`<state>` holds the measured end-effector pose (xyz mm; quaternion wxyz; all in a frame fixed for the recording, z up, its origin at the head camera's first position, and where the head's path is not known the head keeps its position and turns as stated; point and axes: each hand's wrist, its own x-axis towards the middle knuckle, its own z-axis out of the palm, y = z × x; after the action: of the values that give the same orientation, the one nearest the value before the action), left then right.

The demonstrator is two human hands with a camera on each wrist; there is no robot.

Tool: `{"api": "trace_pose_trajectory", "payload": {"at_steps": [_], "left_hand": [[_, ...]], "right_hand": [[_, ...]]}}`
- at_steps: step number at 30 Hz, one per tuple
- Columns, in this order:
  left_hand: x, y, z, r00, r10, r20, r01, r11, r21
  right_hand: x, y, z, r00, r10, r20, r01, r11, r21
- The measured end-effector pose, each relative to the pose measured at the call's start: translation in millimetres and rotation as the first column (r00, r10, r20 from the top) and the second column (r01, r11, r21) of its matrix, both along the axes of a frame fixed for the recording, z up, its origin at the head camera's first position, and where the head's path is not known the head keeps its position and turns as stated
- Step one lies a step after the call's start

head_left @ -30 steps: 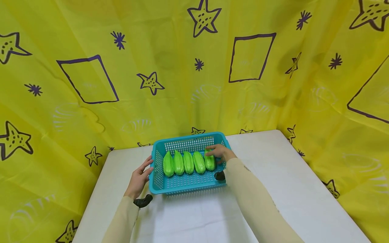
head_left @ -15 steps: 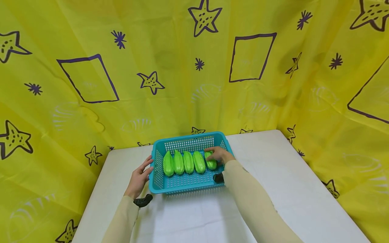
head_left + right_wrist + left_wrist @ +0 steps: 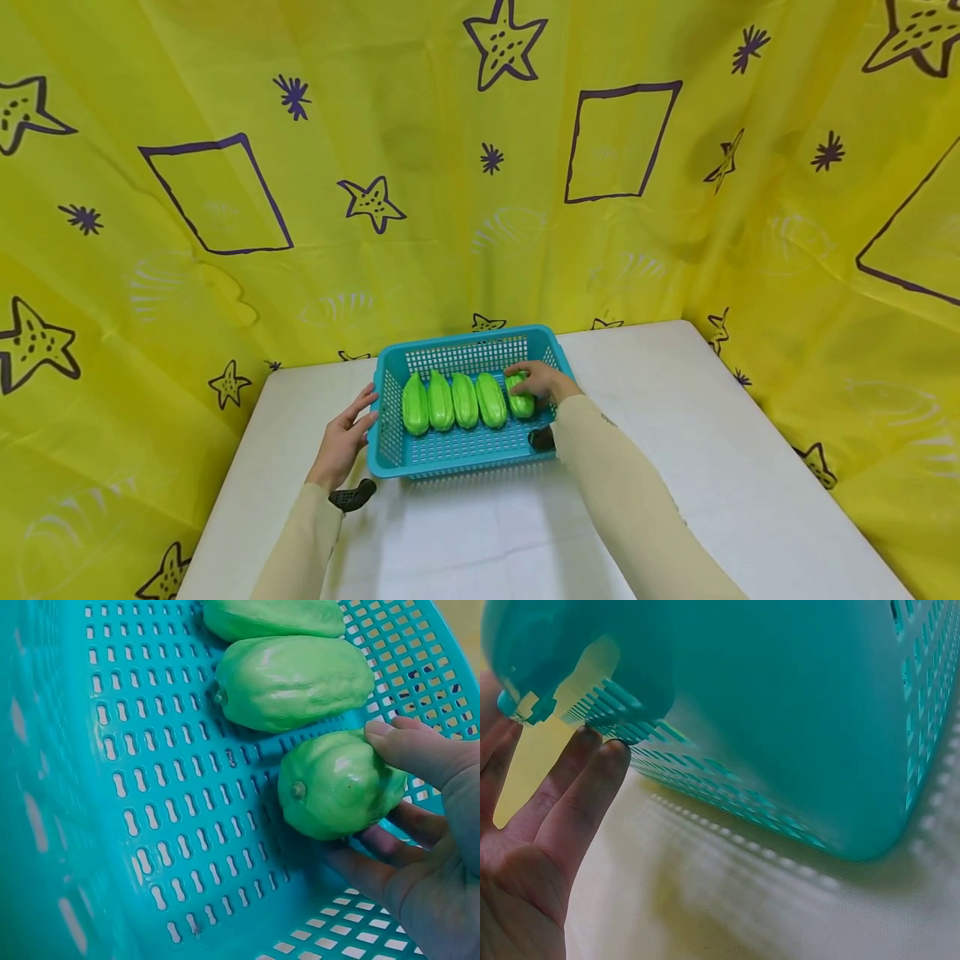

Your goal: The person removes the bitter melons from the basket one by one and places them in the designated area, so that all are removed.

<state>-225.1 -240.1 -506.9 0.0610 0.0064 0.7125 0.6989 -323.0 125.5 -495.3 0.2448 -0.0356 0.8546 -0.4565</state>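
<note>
A blue-green plastic basket (image 3: 465, 466) with slotted walls stands on the white table. Inside it, several shiny green ridged gourds (image 3: 465, 402) lie in a row. My right hand (image 3: 546, 381) reaches into the basket's right end and grips the rightmost gourd (image 3: 337, 784), thumb on its upper side and fingers beneath. In the right wrist view this gourd's blunt end faces the camera, tilted up more than its neighbours. My left hand (image 3: 341, 442) is at the basket's left side, its fairly straight fingertips (image 3: 615, 750) touching the wall below the rim.
A yellow curtain (image 3: 450, 250) with purple stars and frames hangs close behind the basket and on both sides. White tabletop (image 3: 645, 367) shows around the basket. Each wrist bears a black device (image 3: 352, 497).
My right hand has shifted slightly, and the rightmost gourd has tilted in its grip and moved a little away from its neighbour. My left hand and the basket have stayed put.
</note>
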Motion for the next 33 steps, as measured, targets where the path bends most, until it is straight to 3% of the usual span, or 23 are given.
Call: {"api": "trace_pose_trajectory", "payload": {"at_steps": [9, 18, 33], "left_hand": [[2.7, 0.9, 3.4, 1.0, 0.0, 0.003, 0.0, 1.0, -0.01], [1.7, -0.2, 1.2, 1.0, -0.001, -0.001, 0.001, 1.0, 0.001], [1.6, -0.6, 0.9, 1.0, -0.006, -0.015, 0.007, 1.0, 0.027]], "right_hand": [[-2.0, -0.2, -1.1, 1.0, -0.026, 0.01, 0.026, 1.0, -0.017], [-4.6, -0.1, 4.5, 0.995, 0.004, -0.1, -0.003, 1.0, 0.007], [-10.4, 10.3, 34.4, 0.988, 0.069, -0.138, -0.077, 0.996, -0.054]]}}
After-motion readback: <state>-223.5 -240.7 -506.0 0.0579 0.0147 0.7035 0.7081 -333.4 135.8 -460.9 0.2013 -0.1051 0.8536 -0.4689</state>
